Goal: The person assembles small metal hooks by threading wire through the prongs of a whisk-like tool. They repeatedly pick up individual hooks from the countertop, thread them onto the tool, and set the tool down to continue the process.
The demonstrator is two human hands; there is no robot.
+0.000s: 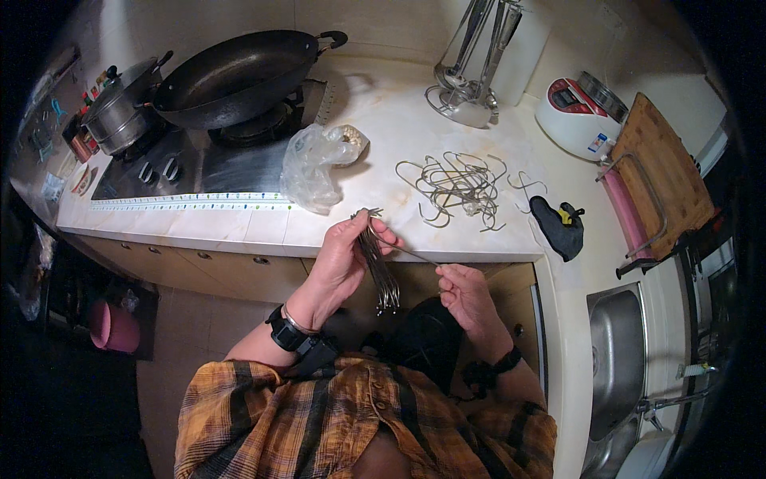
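Note:
My left hand [351,254] is closed around a bundle of metal S-hooks [378,271], whose lower ends hang down together in front of the counter edge. Between my right thumb and fingers is one end of a thin metal hook [413,253]; its other end reaches the bundle at my left fingers. My right hand [467,294] is pinched on it, just off the counter's front edge. Beyond my hands, a tangled pile of metal S-hooks [456,188] lies on the white counter, with a loose hook [527,182] to its right.
A clear plastic bag [313,172] sits by the stove [231,164], which carries a black wok [239,76] and a steel pot [120,120]. Rightward are a dark cloth item [557,227], a rice cooker [576,120], a cutting board [664,180] and a sink [618,359]. A utensil stand [471,108] rises behind.

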